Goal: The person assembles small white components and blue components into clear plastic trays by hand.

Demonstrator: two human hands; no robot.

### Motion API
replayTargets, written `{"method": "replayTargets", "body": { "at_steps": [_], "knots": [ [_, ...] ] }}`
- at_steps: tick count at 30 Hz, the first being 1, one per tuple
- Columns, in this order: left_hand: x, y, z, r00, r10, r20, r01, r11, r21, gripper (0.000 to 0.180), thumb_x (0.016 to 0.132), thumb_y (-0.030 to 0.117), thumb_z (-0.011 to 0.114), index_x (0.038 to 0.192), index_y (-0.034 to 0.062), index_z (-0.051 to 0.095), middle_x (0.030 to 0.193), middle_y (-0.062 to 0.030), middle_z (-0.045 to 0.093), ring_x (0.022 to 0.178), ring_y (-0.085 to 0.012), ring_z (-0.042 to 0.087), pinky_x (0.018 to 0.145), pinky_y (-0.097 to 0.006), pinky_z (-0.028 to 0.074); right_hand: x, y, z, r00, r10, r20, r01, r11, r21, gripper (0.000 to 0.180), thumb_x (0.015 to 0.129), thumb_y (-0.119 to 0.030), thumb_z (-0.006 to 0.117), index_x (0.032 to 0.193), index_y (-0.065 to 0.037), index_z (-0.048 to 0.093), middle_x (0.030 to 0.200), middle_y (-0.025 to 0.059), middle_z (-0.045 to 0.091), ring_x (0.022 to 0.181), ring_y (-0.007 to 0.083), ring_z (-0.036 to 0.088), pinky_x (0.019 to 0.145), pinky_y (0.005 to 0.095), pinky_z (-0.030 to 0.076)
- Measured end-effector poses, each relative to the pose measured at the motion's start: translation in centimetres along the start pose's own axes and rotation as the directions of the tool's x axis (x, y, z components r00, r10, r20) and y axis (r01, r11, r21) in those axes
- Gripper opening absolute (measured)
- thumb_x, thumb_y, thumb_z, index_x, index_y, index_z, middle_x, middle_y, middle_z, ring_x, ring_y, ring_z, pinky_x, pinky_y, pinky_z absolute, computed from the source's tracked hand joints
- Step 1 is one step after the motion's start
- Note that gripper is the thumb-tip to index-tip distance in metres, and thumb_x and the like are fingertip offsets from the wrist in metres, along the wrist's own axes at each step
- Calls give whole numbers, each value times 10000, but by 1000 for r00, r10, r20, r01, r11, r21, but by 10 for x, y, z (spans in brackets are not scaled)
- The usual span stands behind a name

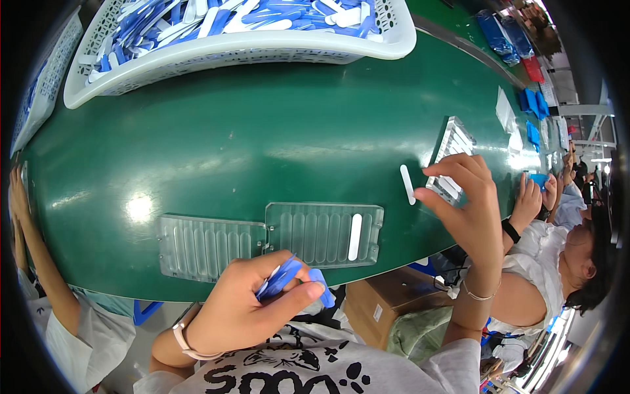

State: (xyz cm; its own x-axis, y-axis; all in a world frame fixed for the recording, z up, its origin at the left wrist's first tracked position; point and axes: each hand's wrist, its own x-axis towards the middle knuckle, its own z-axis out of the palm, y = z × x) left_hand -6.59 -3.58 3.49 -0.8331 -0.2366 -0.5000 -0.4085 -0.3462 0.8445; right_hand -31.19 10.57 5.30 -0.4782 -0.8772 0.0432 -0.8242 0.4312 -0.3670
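Observation:
My left hand (262, 305) is closed around a small bunch of blue nail files (281, 277), flat strips with rounded ends. It is just in front of an opened clear plastic case (315, 233) with two grooved halves. One white nail file (354, 237) lies in a groove of the right half. My right hand (469, 197) is over the right side of the table, thumb and forefinger apart. A loose white nail file (407, 184) is just left of those fingertips. Partly hidden behind that hand is a second clear case (457, 139) with several white files in it.
A white plastic basket (249, 47) heaped with blue and white files stands at the far side of the green table (249, 131). Another basket (49, 85) is at the far left. Co-workers sit on both sides; a person's hand (527, 200) is close on my right.

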Motion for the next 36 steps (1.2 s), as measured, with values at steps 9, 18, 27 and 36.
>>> {"method": "replayTargets", "body": {
  "at_steps": [9, 18, 27, 36],
  "knots": [
    [-3, -8, -1, 998, 38, -42, -40, 998, -44, 135, 867, 147, 652, 844, 22, 608, 538, 56, 413, 507, -8, 318, 453, -208, 247, 5, -14, 22, 997, 15, 70, -26, 988, 154, 166, 722, -82, 733, 819, -52, 602, 742, 30, 599, 681, 189, 519, 668, 310, 385],
    [-3, -6, -1, 999, 49, -24, -49, 999, -21, 129, 865, 152, 654, 850, 29, 617, 528, 52, 441, 495, -8, 346, 450, -203, 269, -49, -27, 53, 679, -596, -428, 687, 721, 86, 156, 671, -49, 721, 817, -65, 670, 940, 73, 642, 793, 175, 609, 676, 324, 546],
    [-7, -7, 1, 997, 70, -41, -71, 997, -7, 118, 863, 146, 652, 859, 32, 623, 547, 29, 495, 491, -14, 372, 445, -204, 287, -55, -29, 54, 734, -555, -391, 638, 761, 116, 151, 682, -31, 733, 809, -76, 665, 885, 38, 646, 775, 156, 609, 649, 294, 534],
    [-9, 2, 5, 997, 40, -59, -38, 999, 32, 85, 842, 84, 671, 817, 18, 623, 598, 56, 513, 525, 15, 371, 462, -178, 266, -38, -37, 55, 998, 34, -54, 1, 843, 538, 310, 707, 27, 729, 989, -18, 608, 855, 91, 629, 758, 177, 598, 694, 263, 464]
  ]
}}
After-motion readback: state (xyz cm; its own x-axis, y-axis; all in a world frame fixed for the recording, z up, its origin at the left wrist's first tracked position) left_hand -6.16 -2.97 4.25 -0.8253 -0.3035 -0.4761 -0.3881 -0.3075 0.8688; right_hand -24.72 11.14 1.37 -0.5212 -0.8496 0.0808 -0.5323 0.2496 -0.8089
